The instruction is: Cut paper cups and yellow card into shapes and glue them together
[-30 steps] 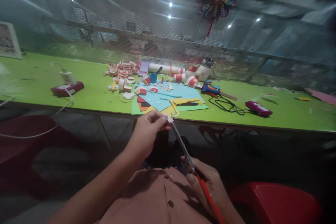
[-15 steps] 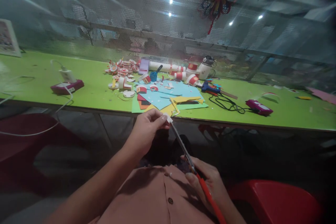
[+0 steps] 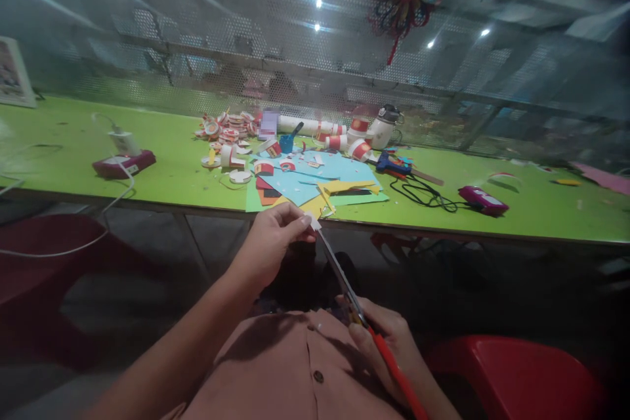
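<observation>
Pinched between the thumb and fingers of my left hand (image 3: 275, 239) is a small white piece of paper (image 3: 314, 222), just off the table's front edge. My right hand (image 3: 388, 335) grips a pair of scissors (image 3: 339, 269) with red handles. Their long blades point up and away from me, with the tips touching or overlapping the white piece; I cannot tell how far apart the blades are. Beyond my hands, sheets of blue paper (image 3: 290, 182) and yellow paper strips (image 3: 352, 188) lie on the green table (image 3: 197, 187).
Cut paper cups (image 3: 336, 142), a pile of round cup pieces (image 3: 231, 125) and a white flask (image 3: 384, 126) stand at the back. A blue glue gun (image 3: 391, 164) lies right of the paper. Purple power strips (image 3: 125, 163) sit on both sides. A red stool (image 3: 516, 374) is at my right.
Hardly anything differs. The whole view has shifted slightly, while both hands keep their hold on the white piece and the scissors.
</observation>
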### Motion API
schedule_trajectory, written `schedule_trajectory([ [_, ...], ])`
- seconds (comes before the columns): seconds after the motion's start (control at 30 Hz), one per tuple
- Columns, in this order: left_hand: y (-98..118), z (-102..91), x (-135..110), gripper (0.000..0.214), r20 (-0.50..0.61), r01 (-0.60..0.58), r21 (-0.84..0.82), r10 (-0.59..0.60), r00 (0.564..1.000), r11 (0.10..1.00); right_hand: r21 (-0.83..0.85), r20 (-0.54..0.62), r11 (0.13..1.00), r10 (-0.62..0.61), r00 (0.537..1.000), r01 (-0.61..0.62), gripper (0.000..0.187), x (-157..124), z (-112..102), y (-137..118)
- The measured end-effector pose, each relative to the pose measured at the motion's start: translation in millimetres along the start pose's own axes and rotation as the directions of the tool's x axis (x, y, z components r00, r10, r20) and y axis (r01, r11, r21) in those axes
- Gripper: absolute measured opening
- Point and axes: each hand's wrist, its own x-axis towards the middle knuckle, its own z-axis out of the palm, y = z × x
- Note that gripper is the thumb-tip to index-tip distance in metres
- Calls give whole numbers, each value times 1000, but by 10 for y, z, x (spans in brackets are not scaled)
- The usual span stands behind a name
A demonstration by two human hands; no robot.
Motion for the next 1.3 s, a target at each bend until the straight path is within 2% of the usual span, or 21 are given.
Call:
schedule_trajectory([
  [0.17, 11, -31, 13, 15, 54, 22, -17, -21, 998, 1000, 72, 28, 997, 9, 1000, -11, 39, -7, -32, -28],
  [0.47, 25, -23, 6, 16, 54, 52, -14, -52, 997, 999, 91, 44, 996, 20, 999, -24, 40, 1, -36, -69],
  [1.0, -96, 131, -76, 15, -147, -27, -66, 17, 989, 997, 29, -22, 1000, 7, 1000, -7, 39, 14, 15, -54],
  [1.3, -110, 169, -88, 15, -167, -20, -105, 2, 986, 994, -44, -64, 999, -20, 998, 18, 34, 8, 55, -30],
])
